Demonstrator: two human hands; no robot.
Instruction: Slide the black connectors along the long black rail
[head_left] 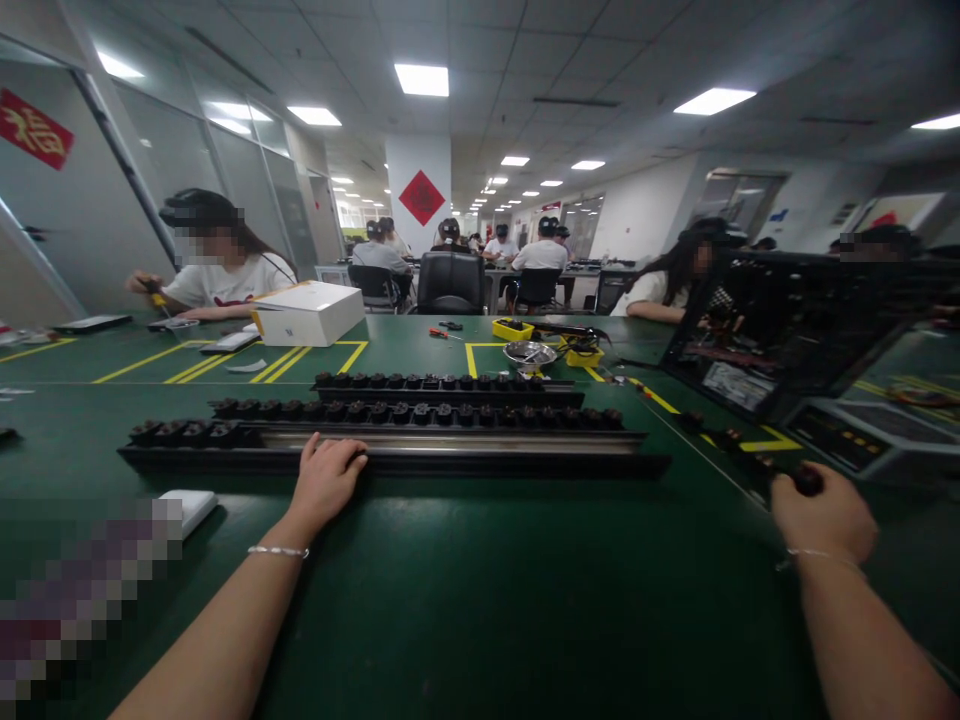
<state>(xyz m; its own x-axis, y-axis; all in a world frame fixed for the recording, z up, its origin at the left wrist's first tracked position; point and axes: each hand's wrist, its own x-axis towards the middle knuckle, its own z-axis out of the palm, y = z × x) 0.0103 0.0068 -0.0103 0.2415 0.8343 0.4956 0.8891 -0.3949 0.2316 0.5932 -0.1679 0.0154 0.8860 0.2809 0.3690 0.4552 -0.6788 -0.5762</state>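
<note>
My left hand (328,482) is on the near edge of the front black rail (480,462), its fingers curled over into the channel. Four-sided black modules with round tops, probably sockets (184,432), fill the left end of that rail; the rest of its metal channel is bare. Over at the right, my right hand (829,515) is closed around a small black round piece (808,480), mostly hidden by the fingers. Near it, several similar loose black pieces (724,437) lie in a line on the table. Behind the front rail, a second rail (450,425) and a third rail (450,393) carry rows of the modules.
An open black computer case (750,340) and a grey device (870,440) stand right. Further back are a metal bowl (530,354), yellow trays (513,329), an orange screwdriver (442,333) and a white box (311,315). People sit left and right. A blurred-out object (90,590) lies left.
</note>
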